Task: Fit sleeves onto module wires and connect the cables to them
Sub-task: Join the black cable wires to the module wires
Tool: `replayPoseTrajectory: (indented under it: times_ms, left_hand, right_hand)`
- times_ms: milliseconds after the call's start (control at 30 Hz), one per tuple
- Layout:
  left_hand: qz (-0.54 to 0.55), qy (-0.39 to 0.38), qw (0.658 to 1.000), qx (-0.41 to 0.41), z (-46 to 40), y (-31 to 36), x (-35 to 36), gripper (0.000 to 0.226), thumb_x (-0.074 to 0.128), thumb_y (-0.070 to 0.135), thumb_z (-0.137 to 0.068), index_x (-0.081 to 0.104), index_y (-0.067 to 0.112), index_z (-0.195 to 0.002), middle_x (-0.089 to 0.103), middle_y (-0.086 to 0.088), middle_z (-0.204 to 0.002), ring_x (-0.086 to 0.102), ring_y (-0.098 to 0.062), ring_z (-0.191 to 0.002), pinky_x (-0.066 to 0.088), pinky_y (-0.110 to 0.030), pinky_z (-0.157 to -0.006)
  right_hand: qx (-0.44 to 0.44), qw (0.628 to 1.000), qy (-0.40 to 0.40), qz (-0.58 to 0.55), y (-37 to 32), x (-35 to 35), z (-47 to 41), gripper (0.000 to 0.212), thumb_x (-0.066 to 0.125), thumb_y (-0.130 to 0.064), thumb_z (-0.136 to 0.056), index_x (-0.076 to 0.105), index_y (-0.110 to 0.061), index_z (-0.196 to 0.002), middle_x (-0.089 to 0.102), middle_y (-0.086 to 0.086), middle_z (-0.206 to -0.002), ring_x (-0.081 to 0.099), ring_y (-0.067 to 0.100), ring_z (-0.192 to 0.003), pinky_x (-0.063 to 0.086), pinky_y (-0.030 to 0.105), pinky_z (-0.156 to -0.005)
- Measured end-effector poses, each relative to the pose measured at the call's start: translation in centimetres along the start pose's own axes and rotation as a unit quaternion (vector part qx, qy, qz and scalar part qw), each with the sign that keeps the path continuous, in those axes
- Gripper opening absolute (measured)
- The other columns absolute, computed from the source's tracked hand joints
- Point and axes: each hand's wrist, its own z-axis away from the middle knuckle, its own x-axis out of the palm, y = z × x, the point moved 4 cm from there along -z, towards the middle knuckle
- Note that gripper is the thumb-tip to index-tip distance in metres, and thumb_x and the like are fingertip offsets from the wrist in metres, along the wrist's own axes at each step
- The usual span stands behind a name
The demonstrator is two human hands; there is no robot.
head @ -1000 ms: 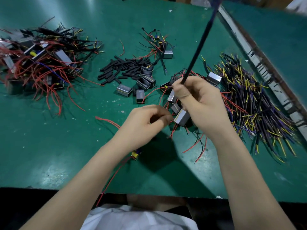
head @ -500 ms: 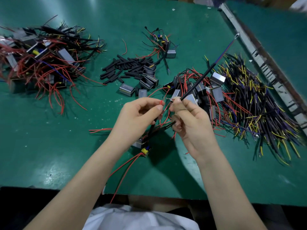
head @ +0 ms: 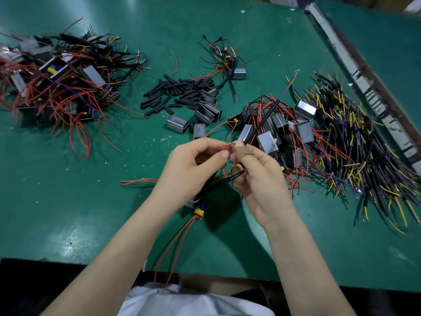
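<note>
Green counter (head: 68, 201) carries finished modules (head: 57, 83) far left, sleeves (head: 177, 90) centre, cables (head: 364, 137) right, sorted within reach. Left hand (head: 193, 165) pinches a red module wire (head: 227, 147); right hand (head: 257, 172) pinches a black cable (head: 262, 122), their ends meeting, probably for joining.

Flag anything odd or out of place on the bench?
Minor only: one loose red wire lies alone on the green mat, apart from the piles, between the left heap and the black sleeves. Red leads from the held module trail over the table's near edge. No damage visible.
</note>
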Motion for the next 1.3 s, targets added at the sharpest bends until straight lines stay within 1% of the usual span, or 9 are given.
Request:
replayPoseTrajectory:
  times_ms: [100, 300, 533, 633, 700, 833, 1000, 1200, 1300]
  left_hand:
    - [-0.016, 0.008, 1.0, 0.011, 0.06, 0.05, -0.11, 0.021, 0.065, 0.007, -0.087, 0.069, 0.028, -0.086, 0.069, 0.014, -0.074, 0.061, -0.006, -0.071, 0.051, -0.026, -0.077]
    - [-0.023, 0.028, 0.999, 0.016, 0.37, -0.13, -0.16, 0.018, 0.064, 0.013, -0.089, 0.068, 0.03, -0.084, 0.067, 0.009, -0.074, 0.059, -0.008, -0.07, 0.051, -0.03, -0.075]
    - [-0.004, 0.04, 0.999, 0.029, 0.45, -0.1, 0.06, 0.017, 0.058, 0.01, -0.092, 0.066, 0.022, -0.082, 0.065, 0.013, -0.07, 0.059, -0.001, -0.065, 0.052, -0.021, -0.07]
    - [0.024, 0.031, 0.999, 0.02, 0.51, -0.17, 0.06, 0.019, 0.06, 0.015, -0.09, 0.068, 0.026, -0.078, 0.067, 0.01, -0.072, 0.058, -0.003, -0.068, 0.051, -0.022, -0.068]
    - [0.054, 0.025, 0.998, 0.001, 0.47, -0.21, 0.07, 0.02, 0.058, 0.021, -0.084, 0.07, 0.029, -0.072, 0.068, 0.008, -0.072, 0.058, -0.002, -0.068, 0.046, -0.014, -0.063]
    - [0.115, 0.002, 0.992, -0.042, 0.02, -0.51, -0.05, 0.022, 0.056, 0.019, -0.079, 0.072, 0.029, -0.067, 0.068, 0.008, -0.07, 0.059, -0.002, -0.068, 0.045, -0.012, -0.068]
    - [0.16, -0.039, 0.983, -0.079, -0.16, -0.89, 0.03, 0.022, 0.055, 0.017, -0.078, 0.072, 0.025, -0.066, 0.068, 0.008, -0.069, 0.059, -0.001, -0.063, 0.044, -0.01, -0.061]
    - [0.155, -0.067, 0.983, -0.066, 0.04, -0.83, 0.02, 0.021, 0.055, 0.02, -0.08, 0.07, 0.027, -0.067, 0.06, 0.011, -0.065, 0.053, -0.003, -0.065, 0.043, -0.013, -0.065]
    - [0.132, -0.088, 0.986, -0.056, -0.01, -0.63, -0.03, 0.019, 0.055, 0.021, -0.081, 0.068, 0.027, -0.069, 0.057, 0.009, -0.065, 0.048, -0.005, -0.065, 0.04, -0.016, -0.065]
  right_hand:
    - [0.007, 1.0, 0.01, -0.007, 0.09, -0.07, 0.04, 0.034, 0.056, -0.017, -0.095, 0.064, -0.021, -0.062, 0.054, -0.011, -0.061, 0.036, 0.002, -0.043, 0.027, 0.013, -0.041]
    - [0.016, 0.999, 0.027, -0.018, 0.22, -0.18, 0.14, 0.037, 0.057, -0.015, -0.095, 0.066, -0.022, -0.06, 0.055, -0.011, -0.059, 0.037, 0.0, -0.041, 0.026, 0.014, -0.041]
    - [0.019, 0.999, 0.027, -0.024, 0.44, 0.19, 0.53, 0.035, 0.058, -0.022, -0.094, 0.067, -0.025, -0.06, 0.055, -0.009, -0.061, 0.035, 0.003, -0.041, 0.019, 0.018, -0.042]
    - [0.016, 0.999, 0.024, -0.023, 0.33, 0.19, 0.68, 0.029, 0.057, -0.021, -0.094, 0.065, -0.022, -0.066, 0.055, -0.01, -0.063, 0.036, 0.003, -0.042, 0.023, 0.015, -0.04]
    - [0.01, 1.0, 0.015, -0.018, 0.31, 0.25, 0.7, 0.026, 0.057, -0.019, -0.095, 0.063, -0.021, -0.069, 0.055, -0.009, -0.064, 0.035, 0.004, -0.043, 0.023, 0.014, -0.04]
    - [-0.009, 1.0, 0.002, -0.007, 0.34, 0.31, 0.65, 0.031, 0.056, -0.016, -0.094, 0.068, -0.024, -0.067, 0.057, -0.007, -0.066, 0.036, 0.003, -0.045, 0.026, 0.013, -0.042]
    - [-0.053, 0.998, -0.017, 0.003, 0.0, 0.11, 0.66, 0.006, 0.066, -0.021, -0.085, 0.061, -0.018, -0.083, 0.062, -0.007, -0.071, 0.039, 0.004, -0.046, 0.03, 0.014, -0.044]
    - [-0.042, 0.999, -0.026, 0.0, 0.24, 0.35, 0.71, 0.011, 0.065, -0.022, -0.078, 0.066, -0.029, -0.07, 0.057, -0.009, -0.064, 0.037, 0.004, -0.048, 0.032, 0.013, -0.045]
    - [-0.038, 0.999, -0.036, 0.007, 0.15, 0.05, 0.61, 0.01, 0.066, -0.023, -0.077, 0.071, -0.031, -0.073, 0.059, -0.01, -0.065, 0.039, 0.003, -0.051, 0.033, 0.012, -0.047]
